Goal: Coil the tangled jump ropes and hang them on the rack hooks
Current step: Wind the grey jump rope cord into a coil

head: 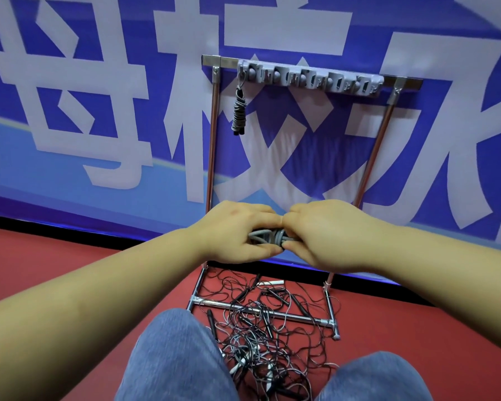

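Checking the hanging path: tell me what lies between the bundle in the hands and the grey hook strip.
In the head view, nothing lies between the rope bundle and the hook strip: only open rack frame and blue banner behind.

— What is the person wearing?
— Blue denim trousers (182, 357), faded, with a visible weave over both knees.
— Any sleeves?
— None show; both forearms are bare from the frame edge to the wrist.
— Anything on the left hand (237, 231) or right hand (327, 234)?
— No rings, watch or gloves.

Head camera looks forward and down, close above the hands (275, 233).
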`<state>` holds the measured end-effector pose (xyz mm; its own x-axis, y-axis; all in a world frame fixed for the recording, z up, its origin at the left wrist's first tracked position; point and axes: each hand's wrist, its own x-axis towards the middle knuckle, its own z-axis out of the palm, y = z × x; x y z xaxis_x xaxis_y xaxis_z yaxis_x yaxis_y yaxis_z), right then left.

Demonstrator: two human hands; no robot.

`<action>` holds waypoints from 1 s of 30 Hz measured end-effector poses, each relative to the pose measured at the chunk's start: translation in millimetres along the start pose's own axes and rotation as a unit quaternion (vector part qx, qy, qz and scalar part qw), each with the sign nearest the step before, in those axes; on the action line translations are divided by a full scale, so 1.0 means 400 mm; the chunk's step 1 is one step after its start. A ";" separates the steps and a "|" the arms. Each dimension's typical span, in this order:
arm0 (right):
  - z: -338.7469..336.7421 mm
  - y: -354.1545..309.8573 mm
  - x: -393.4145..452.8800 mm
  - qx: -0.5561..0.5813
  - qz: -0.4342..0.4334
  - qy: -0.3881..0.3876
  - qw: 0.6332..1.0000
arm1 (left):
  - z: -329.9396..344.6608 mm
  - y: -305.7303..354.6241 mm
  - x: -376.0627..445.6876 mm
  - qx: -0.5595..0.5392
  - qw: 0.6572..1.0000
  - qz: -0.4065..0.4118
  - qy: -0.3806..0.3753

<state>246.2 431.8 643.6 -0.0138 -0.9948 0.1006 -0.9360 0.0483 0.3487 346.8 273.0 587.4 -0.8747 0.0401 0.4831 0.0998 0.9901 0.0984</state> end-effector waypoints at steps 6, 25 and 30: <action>-0.034 -0.007 -0.024 0.101 -0.045 -0.030 0.993 | 0.007 -0.004 -0.028 -0.010 0.995 0.081 0.056; 0.128 -0.020 -0.023 0.359 0.133 0.226 0.896 | 0.049 0.107 -0.030 -0.534 0.761 -0.351 0.111; 0.121 -0.014 -0.001 0.443 0.206 0.234 0.841 | 0.031 0.110 -0.005 -0.537 0.761 -0.357 0.074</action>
<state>234.4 427.6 596.3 -0.4549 -0.7563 0.4701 -0.7830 0.0883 -0.6157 347.1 318.4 579.8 -0.8330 -0.5502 0.0586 0.0239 0.0701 0.9973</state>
